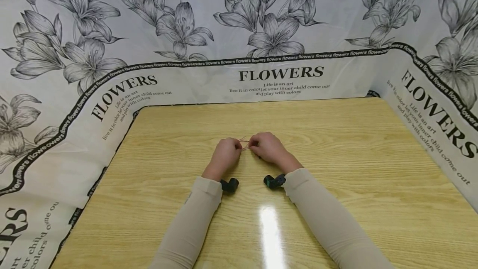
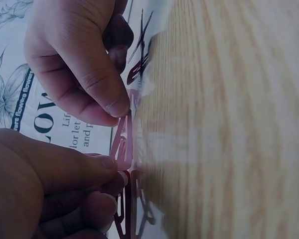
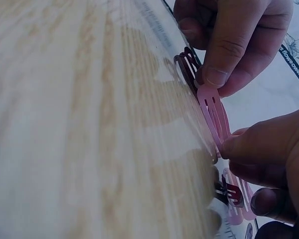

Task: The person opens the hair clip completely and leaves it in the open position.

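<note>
Close together over the middle of the table, my left hand point(image 1: 225, 152) and right hand point(image 1: 269, 146) pinch opposite ends of a pink snap hair clip point(image 3: 214, 112). Between the fingertips, the left wrist view shows the same pink clip point(image 2: 127, 142) with its slotted prongs. A dark red hair clip point(image 2: 121, 211) hangs beside my left fingers. Around my right fingers are more pink clips point(image 3: 246, 199) and a dark clip point(image 3: 234, 194). How these clips join each other is partly hidden by the fingers.
A glossy wood-grain table point(image 1: 168, 136) lies under both hands and reflects light. White cloth printed with flowers point(image 1: 276, 36) and lettering surrounds its back and sides. Black wrist cameras point(image 1: 230, 185) sit below each hand.
</note>
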`<state>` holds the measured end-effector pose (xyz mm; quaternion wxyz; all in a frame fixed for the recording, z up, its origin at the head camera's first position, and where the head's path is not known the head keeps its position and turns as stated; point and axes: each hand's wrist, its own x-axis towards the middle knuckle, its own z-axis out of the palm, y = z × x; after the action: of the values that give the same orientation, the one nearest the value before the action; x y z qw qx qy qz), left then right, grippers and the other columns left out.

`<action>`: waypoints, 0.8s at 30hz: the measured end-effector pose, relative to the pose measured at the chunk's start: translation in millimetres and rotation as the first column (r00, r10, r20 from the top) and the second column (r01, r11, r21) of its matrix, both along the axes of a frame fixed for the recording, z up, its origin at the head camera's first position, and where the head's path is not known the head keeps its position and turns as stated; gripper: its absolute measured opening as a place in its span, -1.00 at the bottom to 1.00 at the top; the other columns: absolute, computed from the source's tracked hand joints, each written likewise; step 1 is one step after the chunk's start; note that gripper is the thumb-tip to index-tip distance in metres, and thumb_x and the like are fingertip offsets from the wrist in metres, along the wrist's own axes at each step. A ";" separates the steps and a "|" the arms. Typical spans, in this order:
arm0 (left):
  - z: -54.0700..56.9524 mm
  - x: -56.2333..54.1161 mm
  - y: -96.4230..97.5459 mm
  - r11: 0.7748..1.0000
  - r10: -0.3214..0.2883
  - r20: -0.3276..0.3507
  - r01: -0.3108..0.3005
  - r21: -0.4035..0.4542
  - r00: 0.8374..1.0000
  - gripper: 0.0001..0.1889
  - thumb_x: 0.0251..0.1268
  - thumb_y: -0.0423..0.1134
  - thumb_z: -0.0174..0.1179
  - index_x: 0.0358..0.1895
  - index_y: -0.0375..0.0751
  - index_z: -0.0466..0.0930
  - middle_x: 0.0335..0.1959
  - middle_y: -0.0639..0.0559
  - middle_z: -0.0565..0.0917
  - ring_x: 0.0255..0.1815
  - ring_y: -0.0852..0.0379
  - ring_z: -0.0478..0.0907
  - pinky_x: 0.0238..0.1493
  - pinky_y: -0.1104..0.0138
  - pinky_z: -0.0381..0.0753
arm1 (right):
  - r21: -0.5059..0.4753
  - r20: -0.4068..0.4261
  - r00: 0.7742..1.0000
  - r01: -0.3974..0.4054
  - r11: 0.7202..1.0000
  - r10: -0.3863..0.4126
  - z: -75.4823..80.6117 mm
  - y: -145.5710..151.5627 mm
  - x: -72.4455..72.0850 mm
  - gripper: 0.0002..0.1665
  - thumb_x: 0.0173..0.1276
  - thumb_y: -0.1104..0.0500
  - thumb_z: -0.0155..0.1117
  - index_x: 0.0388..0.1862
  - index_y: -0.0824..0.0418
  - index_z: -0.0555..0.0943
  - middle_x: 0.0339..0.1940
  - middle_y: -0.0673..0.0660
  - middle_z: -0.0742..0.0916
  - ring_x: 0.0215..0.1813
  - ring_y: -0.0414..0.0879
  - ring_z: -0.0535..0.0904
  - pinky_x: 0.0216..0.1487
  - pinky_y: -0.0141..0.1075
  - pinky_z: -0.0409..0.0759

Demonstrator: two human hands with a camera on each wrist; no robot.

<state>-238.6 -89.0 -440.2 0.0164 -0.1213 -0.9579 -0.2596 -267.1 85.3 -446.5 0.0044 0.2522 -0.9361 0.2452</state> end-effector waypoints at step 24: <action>7.3 1.9 0.3 0.999 0.031 0.037 -0.031 0.007 0.999 -0.84 0.36 -0.32 0.12 -0.22 -0.23 0.71 -0.26 -0.07 0.74 -0.27 0.07 0.65 -0.20 0.24 0.63 | -0.088 0.074 0.995 0.067 0.994 -0.060 7.5 14.2 0.8 -0.83 0.39 0.14 0.22 -0.15 0.12 0.71 -0.20 0.04 0.75 -0.10 -0.03 0.63 0.00 -0.09 0.56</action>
<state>-236.7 -88.6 -432.9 0.0030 -0.1016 -0.9588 -0.2653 -266.3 99.5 -439.1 -0.0097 0.2129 -0.9311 0.2959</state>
